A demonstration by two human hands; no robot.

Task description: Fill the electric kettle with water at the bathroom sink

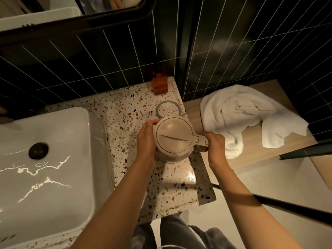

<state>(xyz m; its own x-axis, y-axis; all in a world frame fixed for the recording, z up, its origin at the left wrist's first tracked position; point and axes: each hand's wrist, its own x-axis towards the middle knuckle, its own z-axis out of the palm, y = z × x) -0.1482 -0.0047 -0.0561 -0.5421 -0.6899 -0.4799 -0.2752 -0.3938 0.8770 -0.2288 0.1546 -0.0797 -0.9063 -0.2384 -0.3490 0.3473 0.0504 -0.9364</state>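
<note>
A cream electric kettle (173, 139) with its lid shut stands on the speckled terrazzo counter (125, 112), right of the sink. My left hand (146, 139) cups the kettle's left side. My right hand (214, 146) is wrapped around its handle, which points right. The white rectangular sink basin (46, 169) lies at the left, with a dark drain (38, 150) in its floor and light reflections on the surface. The tap is out of sight.
An amber glass bottle (160, 83) stands at the back of the counter against dark tiles. A pale ring (168, 110) lies behind the kettle. A crumpled white towel (251, 119) rests on a wooden shelf (280, 146) to the right. A black rail (287, 205) crosses the lower right.
</note>
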